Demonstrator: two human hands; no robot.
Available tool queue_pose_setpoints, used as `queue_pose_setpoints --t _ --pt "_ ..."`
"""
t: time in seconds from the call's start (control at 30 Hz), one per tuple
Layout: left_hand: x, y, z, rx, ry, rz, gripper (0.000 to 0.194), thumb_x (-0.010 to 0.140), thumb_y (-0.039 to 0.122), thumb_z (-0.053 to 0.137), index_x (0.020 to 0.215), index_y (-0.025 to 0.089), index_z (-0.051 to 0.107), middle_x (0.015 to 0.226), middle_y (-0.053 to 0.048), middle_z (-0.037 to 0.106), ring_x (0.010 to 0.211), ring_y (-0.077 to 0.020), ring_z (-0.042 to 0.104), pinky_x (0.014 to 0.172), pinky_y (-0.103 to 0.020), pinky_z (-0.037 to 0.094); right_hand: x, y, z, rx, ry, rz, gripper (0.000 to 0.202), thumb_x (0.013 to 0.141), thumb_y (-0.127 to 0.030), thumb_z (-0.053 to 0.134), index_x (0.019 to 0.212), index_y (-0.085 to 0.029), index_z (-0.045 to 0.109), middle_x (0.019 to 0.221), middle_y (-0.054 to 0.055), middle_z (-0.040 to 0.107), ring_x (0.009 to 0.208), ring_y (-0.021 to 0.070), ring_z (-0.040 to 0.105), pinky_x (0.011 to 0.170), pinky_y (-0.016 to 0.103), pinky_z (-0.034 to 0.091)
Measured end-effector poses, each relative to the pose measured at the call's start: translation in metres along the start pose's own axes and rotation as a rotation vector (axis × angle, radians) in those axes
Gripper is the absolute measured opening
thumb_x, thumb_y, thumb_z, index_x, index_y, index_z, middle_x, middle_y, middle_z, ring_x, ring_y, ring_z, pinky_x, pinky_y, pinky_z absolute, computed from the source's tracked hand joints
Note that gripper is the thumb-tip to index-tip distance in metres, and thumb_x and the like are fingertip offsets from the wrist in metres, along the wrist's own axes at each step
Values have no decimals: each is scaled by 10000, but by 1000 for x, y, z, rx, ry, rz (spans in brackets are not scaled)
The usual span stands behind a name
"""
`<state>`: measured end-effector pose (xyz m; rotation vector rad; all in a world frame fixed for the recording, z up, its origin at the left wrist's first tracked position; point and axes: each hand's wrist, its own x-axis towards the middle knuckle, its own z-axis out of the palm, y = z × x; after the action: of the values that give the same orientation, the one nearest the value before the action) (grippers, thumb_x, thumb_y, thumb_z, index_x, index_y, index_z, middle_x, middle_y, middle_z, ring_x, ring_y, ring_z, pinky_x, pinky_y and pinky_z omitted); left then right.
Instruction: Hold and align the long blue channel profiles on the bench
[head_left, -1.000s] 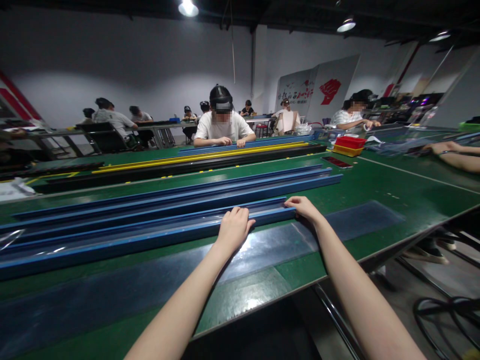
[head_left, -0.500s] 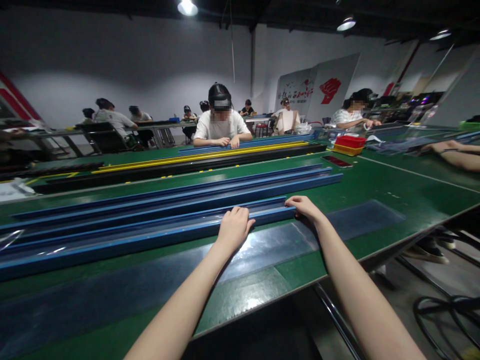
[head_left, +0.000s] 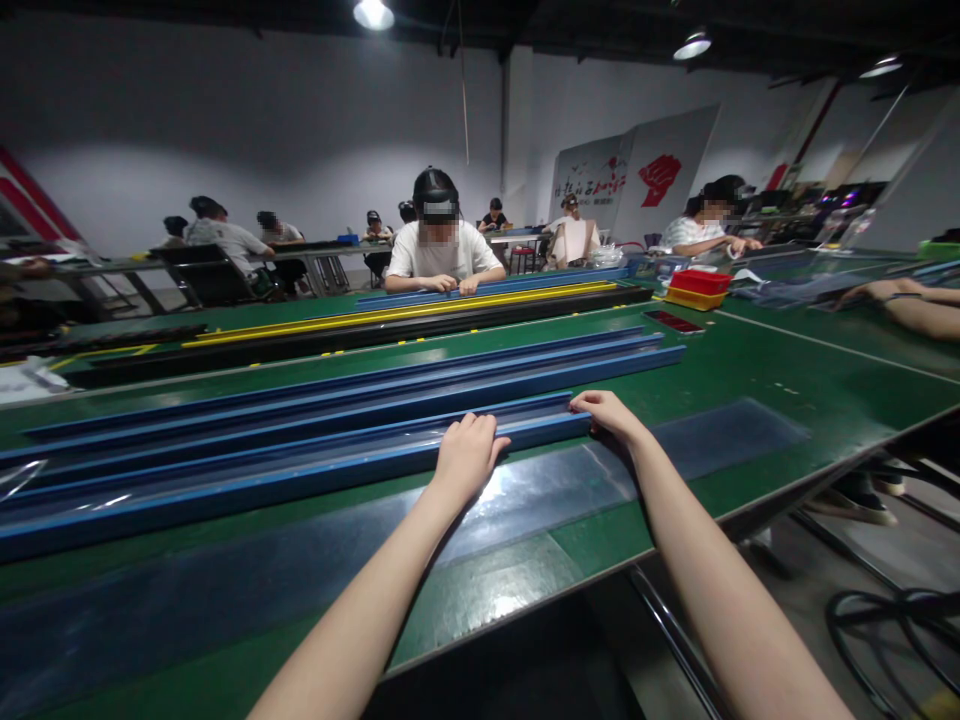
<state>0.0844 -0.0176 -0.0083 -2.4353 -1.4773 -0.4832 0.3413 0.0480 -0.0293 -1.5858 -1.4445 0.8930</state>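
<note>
A long blue channel strip (head_left: 300, 482) lies across the table in front of me, with clear film inside it. My left hand (head_left: 470, 450) is closed over its near wall, thumb on the near side and fingers reaching over the top. At the strip's right end, my right hand (head_left: 606, 412) pinches the end, fingers curled around it; the exact contact is partly hidden. Nearer to me, a flat clear plastic sheet (head_left: 720, 437) runs along the table beneath my forearms.
Two more blue channel strips (head_left: 487, 385) lie just beyond. Behind them are black and yellow strips (head_left: 420, 320), a phone (head_left: 673, 322) and a red bin (head_left: 697, 287). A co-worker (head_left: 442, 245) sits opposite. The green table's (head_left: 847, 400) edge runs diagonally at right.
My hands and the blue strip hold almost the same position. Across the table, the co-worker's head and hands have shifted slightly.
</note>
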Motion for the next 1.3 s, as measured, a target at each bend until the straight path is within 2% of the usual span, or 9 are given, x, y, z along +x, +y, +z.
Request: queue_pose_setpoints --t 0.2,0.37,0.43,0.53,0.63,0.83,1.13,1.3 --pt "1 0 -2 -14 -35 -41 230 861 393 439 830 176 508 805 -61 602 806 -195 548 654 -283 375 -1 -1 1 -44 25 9 141 677 -279 537 665 -152 599 545 -13 560 364 54 391 362 190 363" --pt "0 1 -1 17 -24 -37 233 865 394 430 844 177 510 793 -65 603 808 -199 554 654 -286 371 -4 -7 -1 -108 149 8 194 708 -357 513 613 -188 497 430 -48 455 374 80 413 418 203 360" --pt "0 1 0 29 -25 -28 232 868 391 424 854 176 510 795 -67 604 809 -200 553 653 -287 371 -8 -12 0 -160 189 -66 257 728 -406 490 582 -196 470 441 -44 458 410 87 430 459 205 354" --pt "0 1 0 33 -27 -19 228 869 385 422 861 174 510 798 -69 608 807 -202 552 652 -293 370 -14 -20 4 -326 216 -264 373 764 -470 427 512 -195 433 464 -25 468 479 95 440 505 207 316" --pt "0 1 1 36 -22 -13 227 871 386 417 867 177 508 799 -69 610 801 -202 553 653 -296 366 -20 -25 12 -489 207 -380 419 794 -469 384 481 -192 404 471 -11 476 497 99 427 507 215 266" --pt "-1 1 2 40 -17 -7 219 874 378 415 868 175 498 793 -66 613 786 -201 558 650 -295 353 -25 -31 20 -757 168 -407 400 841 -396 326 549 -189 503 617 47 605 578 129 487 517 229 237" --pt "-1 1 2 42 -12 -1 234 880 377 397 869 170 506 790 -68 613 786 -207 562 649 -303 356 -27 -33 21 -836 137 -360 435 873 -361 286 638 -186 608 731 70 652 683 156 548 559 234 268" --pt "0 2 -2 26 -60 -10 239 880 379 395 902 169 505 825 -74 615 820 -210 564 681 -305 372 -28 -33 21 -937 219 -494 375 872 -321 329 637 -184 586 701 58 629 700 152 533 610 238 292"
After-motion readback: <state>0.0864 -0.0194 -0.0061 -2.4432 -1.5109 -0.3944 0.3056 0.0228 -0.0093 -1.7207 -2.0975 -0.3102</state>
